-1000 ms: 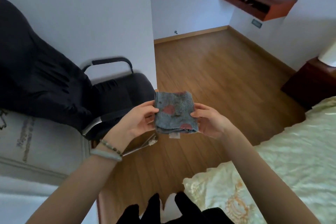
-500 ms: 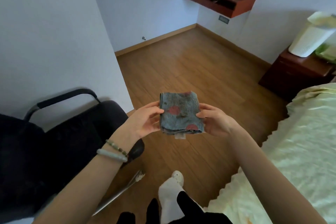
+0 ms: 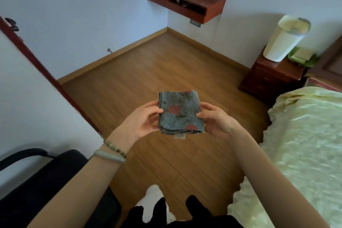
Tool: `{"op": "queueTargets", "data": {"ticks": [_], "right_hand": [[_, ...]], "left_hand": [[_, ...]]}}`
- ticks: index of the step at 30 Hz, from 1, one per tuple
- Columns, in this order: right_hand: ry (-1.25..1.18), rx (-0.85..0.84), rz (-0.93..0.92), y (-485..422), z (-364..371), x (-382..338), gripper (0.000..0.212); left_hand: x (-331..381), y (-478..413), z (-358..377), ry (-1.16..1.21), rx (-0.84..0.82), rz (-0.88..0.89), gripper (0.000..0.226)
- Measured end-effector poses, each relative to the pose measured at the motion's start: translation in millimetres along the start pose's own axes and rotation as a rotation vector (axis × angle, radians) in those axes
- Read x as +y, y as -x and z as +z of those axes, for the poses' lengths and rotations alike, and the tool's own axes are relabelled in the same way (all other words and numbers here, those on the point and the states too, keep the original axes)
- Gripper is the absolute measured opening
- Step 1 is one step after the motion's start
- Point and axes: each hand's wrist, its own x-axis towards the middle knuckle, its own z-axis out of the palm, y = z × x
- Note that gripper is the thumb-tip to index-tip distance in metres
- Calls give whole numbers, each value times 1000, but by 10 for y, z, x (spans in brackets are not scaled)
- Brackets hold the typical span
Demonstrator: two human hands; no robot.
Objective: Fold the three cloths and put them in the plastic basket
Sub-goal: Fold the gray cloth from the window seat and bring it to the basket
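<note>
Head view: left hand (image 3: pixel 140 123) and right hand (image 3: pixel 215 122) each pinch one side edge of the folded blue-grey cloth (image 3: pixel 180 114), held in mid-air over the wood floor (image 3: pixel 166 72), long axis roughly away from the body. White plastic basket (image 3: pixel 283 40) sits on the dark nightstand (image 3: pixel 270 77), well apart up and to the right, so right hand is nearer. Path over the floor looks open, bed (image 3: pixel 303 135) flanks it on the right; other two cloths not visible.
</note>
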Motion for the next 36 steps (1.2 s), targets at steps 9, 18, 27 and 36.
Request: {"op": "queueTargets", "data": {"ticks": [9,18,27,36], "right_hand": [[-101,118,-53,-1284,-442,-779,46],[-209,214,-111,-2369,-837,-1760,49],[-270,325,-181,-3216,-1635,-2489,48],[-316,351,-225,-4115,-2811,-3559,66]], "left_hand": [[981,-1637,156,-85,-81,-64,36],[2112,-3112,519,-194,-203,-125,32],[2647,-4562,1172,-245,-320,-171,32],[3300,-6130,2238,-324,-393,-196,34]]}}
